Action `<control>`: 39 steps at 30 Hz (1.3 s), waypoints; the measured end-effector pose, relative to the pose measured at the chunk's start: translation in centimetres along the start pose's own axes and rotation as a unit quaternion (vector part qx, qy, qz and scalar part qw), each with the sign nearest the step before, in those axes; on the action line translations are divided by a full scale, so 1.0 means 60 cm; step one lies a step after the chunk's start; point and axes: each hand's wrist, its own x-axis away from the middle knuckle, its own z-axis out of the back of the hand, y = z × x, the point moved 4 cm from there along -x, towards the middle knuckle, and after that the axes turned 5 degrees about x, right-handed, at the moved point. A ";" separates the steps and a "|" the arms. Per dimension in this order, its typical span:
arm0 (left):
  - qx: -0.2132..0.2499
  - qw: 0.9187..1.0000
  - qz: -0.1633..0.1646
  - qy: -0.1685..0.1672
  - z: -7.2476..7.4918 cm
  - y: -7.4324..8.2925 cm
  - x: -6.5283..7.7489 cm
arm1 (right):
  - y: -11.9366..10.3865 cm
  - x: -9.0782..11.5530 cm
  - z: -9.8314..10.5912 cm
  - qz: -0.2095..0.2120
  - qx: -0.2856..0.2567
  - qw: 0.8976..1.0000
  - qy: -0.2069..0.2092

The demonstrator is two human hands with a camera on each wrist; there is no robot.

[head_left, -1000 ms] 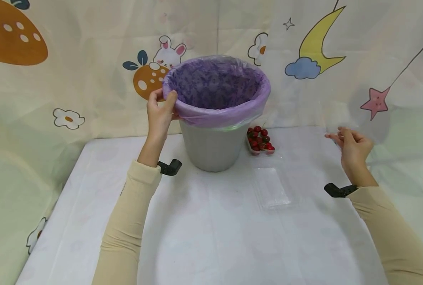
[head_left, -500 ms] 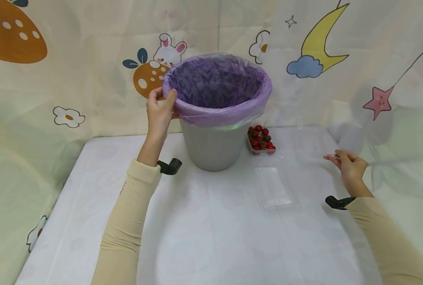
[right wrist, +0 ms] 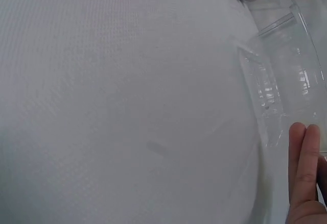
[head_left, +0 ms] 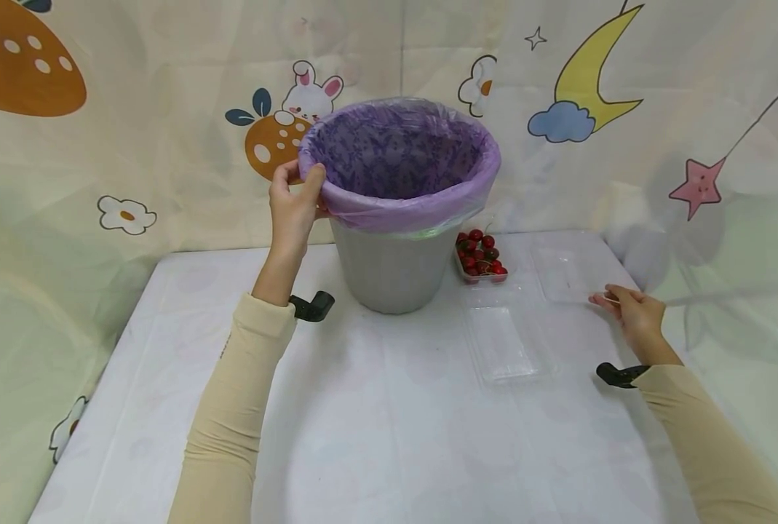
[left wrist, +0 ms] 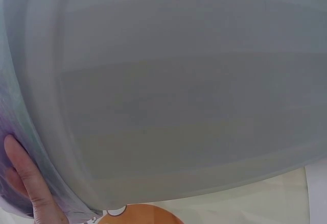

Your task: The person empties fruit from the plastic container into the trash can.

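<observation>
A grey trash bin stands at the back of the table, lined with a purple patterned trash bag folded over its rim. My left hand grips that bagged rim on its left side, thumb over the outside. In the left wrist view the bin's wall fills most of the picture, with my fingers at the bag's edge. Low over the table's right back, my right hand pinches the near edge of a clear plastic box. The right wrist view shows the box just past two straight fingertips.
A small clear punnet of cherries sits right of the bin. In front of it lies another clear plastic container. A white cloth covers the table; a printed curtain hangs behind.
My right hand has come down and slightly left with the clear plastic box, from in front of the curtain to low over the table. My left hand keeps its grip on the rim.
</observation>
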 end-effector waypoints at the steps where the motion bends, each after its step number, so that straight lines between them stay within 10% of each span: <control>1: 0.000 1.000 0.000 0.000 0.000 0.000 0.000 | 0.001 0.000 0.001 -0.010 -0.005 1.000 -0.002; 13: -0.003 1.000 -0.004 0.001 -0.003 -0.002 -0.002 | -0.027 -0.007 0.018 0.030 0.132 0.983 0.122; 16: -0.004 1.000 -0.006 0.001 -0.004 -0.003 -0.002 | -0.044 -0.005 0.018 0.061 0.219 0.959 0.171; 22: 0.000 1.000 -0.006 0.000 -0.005 -0.003 -0.002 | -0.069 0.004 -0.019 0.150 0.430 0.868 0.196; 27: 0.002 1.000 -0.004 -0.001 -0.003 -0.002 -0.002 | -0.077 0.013 -0.082 0.210 0.474 0.844 0.135; 33: -0.007 1.000 -0.002 -0.002 0.002 0.001 0.001 | -0.074 0.026 -0.178 0.191 0.516 0.834 -0.047; 39: -0.010 1.000 -0.002 -0.002 0.001 0.003 0.005 | -0.057 0.010 -0.233 0.154 0.595 0.776 -0.142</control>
